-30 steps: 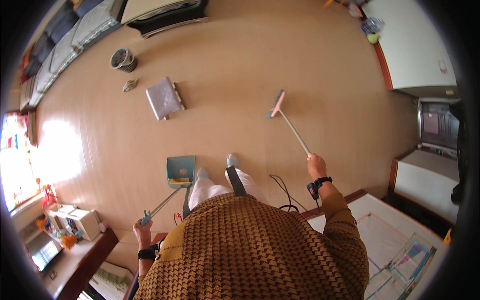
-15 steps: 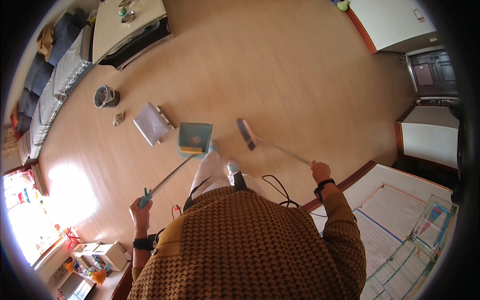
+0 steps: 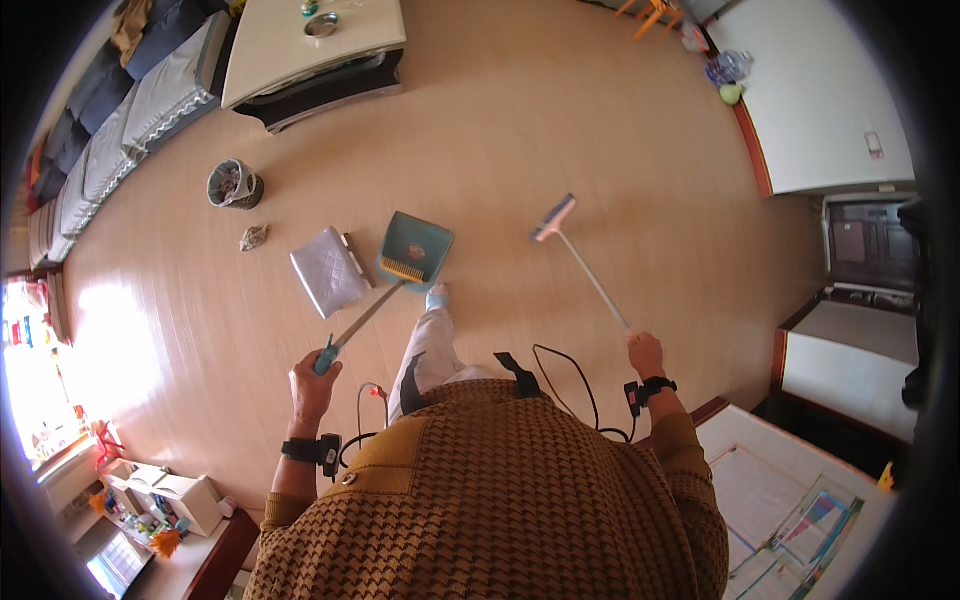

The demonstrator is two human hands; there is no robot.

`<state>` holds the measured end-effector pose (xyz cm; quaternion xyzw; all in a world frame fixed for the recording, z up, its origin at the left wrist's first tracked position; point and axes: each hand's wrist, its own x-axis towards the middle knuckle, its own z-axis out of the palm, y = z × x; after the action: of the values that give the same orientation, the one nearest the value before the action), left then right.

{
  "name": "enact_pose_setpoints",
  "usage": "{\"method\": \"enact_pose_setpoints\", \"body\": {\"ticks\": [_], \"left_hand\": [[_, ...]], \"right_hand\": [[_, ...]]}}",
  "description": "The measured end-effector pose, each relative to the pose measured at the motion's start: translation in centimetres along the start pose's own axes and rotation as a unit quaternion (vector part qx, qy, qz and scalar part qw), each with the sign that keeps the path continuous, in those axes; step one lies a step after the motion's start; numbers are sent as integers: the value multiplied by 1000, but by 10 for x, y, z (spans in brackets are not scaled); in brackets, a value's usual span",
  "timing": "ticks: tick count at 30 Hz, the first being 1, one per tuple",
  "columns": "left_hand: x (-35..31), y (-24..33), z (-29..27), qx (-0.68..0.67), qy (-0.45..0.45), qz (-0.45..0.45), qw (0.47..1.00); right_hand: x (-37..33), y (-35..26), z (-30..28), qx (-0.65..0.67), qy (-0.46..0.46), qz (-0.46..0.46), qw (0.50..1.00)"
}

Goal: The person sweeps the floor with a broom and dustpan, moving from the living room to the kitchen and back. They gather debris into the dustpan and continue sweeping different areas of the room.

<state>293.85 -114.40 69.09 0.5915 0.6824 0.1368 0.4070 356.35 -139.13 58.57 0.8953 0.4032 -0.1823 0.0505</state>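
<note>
Twice gripping: with closed left hand [image 3: 313, 385] the blue-green dustpan [image 3: 417, 242], just beside the quilted stool [image 3: 330, 272]; with closed right hand [image 3: 645, 354] the broom [image 3: 554, 219].

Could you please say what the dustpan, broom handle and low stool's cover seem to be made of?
The dustpan looks like moulded plastic: evenly teal, with thin raised walls. The broom handle is thin, straight and pale, perhaps coated metal or plastic. The stool cover, silvery and quilted with slight sheen, could be leatherette or fabric.
</note>
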Motion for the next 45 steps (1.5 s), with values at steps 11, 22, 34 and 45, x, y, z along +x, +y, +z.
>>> {"method": "enact_pose_setpoints", "body": {"ticks": [11,22,34,45], "left_hand": [[68,6,-11,58,-13,-57,997],[72,41,-5,81,-1,-105,991],[156,96,-3,104,56,-108,987],[254,89,0,62,111,-129,983]], "right_hand": [[165,-304,-24,97,-94,-247,960],[245,-335,27,71,-80,-281,954],[238,27,-25,-117,-83,-30,989],[358,-79,-121,-40,-30,-92,994]]}}
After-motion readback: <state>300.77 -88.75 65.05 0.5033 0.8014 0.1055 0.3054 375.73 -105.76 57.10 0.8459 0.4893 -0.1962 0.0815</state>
